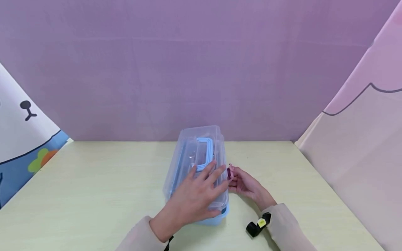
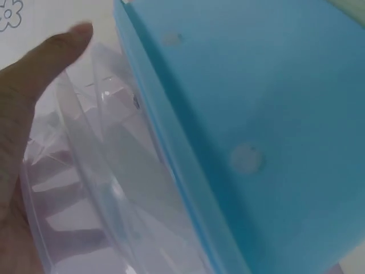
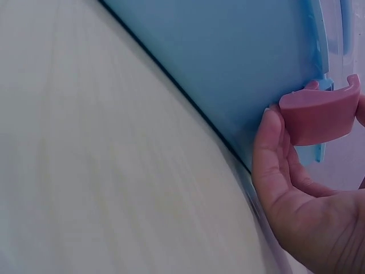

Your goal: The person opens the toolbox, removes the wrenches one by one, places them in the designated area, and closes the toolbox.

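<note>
A storage box with a light-blue base (image 3: 228, 51) and a clear plastic lid (image 1: 201, 132) stands on the table, its long side running away from me. A light-blue carrying handle (image 1: 209, 150) lies on top of the lid. My left hand (image 1: 198, 197) rests on the near half of the lid with its fingers spread. On the box's right side, a pink latch (image 3: 319, 117) stands out from the wall, and my right hand (image 1: 248, 186) pinches it between fingers and thumb. In the right wrist view most of the thumb is cut off by the frame edge.
A pale wooden table (image 1: 103, 181) carries the box. Behind it hangs a purple cloth wall (image 1: 201, 69), with printed cloth panels (image 1: 361, 139) at both sides. A black strap (image 1: 255, 226) with a yellow tag sits at my right wrist.
</note>
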`<action>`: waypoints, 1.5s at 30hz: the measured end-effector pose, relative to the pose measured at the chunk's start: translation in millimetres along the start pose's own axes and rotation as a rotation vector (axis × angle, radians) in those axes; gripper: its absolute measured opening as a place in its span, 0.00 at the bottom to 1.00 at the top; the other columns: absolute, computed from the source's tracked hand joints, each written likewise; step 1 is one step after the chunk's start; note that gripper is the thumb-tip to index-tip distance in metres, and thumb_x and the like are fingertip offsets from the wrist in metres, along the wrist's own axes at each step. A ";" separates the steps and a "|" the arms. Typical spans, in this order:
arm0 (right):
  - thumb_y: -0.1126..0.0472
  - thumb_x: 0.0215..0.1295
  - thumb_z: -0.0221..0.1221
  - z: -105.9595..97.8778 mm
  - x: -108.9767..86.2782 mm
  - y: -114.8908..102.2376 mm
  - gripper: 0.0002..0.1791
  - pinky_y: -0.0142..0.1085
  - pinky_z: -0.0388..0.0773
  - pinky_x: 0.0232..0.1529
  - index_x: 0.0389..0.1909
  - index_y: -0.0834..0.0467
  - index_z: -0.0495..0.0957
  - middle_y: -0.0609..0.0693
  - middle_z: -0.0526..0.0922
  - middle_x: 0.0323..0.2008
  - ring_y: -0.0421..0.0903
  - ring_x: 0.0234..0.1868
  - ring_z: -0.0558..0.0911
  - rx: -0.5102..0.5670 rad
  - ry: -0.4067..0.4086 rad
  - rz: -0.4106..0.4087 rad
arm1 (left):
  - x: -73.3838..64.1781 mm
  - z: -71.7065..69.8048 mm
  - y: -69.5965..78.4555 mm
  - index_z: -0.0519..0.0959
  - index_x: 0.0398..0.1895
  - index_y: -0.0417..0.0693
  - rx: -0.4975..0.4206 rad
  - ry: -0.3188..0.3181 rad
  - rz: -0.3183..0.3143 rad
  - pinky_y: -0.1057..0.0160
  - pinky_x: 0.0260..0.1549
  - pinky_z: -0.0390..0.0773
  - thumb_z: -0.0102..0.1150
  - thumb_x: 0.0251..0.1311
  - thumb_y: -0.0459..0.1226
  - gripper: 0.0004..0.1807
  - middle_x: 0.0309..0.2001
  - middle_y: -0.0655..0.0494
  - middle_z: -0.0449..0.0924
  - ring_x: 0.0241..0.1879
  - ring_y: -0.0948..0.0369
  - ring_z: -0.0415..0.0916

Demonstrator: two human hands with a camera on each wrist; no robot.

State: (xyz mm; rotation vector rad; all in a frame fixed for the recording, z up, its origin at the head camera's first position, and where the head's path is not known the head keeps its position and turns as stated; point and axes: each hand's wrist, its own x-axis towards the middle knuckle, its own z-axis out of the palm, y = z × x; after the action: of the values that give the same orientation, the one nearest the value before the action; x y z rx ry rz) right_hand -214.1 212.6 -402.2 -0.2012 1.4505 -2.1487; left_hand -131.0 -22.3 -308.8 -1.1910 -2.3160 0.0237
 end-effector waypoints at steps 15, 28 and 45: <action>0.51 0.75 0.44 -6.5 -1.6 -3.8 0.15 0.36 0.84 0.45 0.38 0.55 0.74 0.48 0.84 0.33 0.43 0.37 0.83 0.002 0.039 0.006 | -2.9 -10.4 -0.2 0.61 0.69 0.48 0.005 0.042 -0.136 0.41 0.52 0.79 0.66 0.44 0.64 0.52 0.67 0.41 0.66 0.62 0.43 0.70; 0.50 0.75 0.44 -7.9 -2.2 -3.6 0.15 0.36 0.84 0.45 0.38 0.55 0.75 0.48 0.84 0.35 0.43 0.37 0.83 0.001 0.049 0.011 | -7.4 -14.4 -10.2 0.67 0.64 0.43 -0.028 0.149 -0.171 0.46 0.46 0.82 0.68 0.41 0.63 0.50 0.64 0.40 0.70 0.57 0.44 0.75; 0.52 0.75 0.44 -4.7 -0.8 -4.3 0.14 0.36 0.85 0.45 0.39 0.56 0.73 0.48 0.83 0.34 0.42 0.36 0.82 0.004 0.028 0.007 | -16.2 -18.9 -20.1 0.70 0.61 0.40 -0.072 0.260 -0.226 0.52 0.35 0.87 0.72 0.36 0.59 0.49 0.61 0.40 0.73 0.53 0.47 0.78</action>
State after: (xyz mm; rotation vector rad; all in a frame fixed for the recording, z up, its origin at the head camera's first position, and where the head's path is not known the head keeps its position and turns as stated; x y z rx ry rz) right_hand -216.8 218.1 -400.1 -0.1646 1.4599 -2.1565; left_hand -129.7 -51.0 -294.8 -0.8996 -2.2191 -0.2813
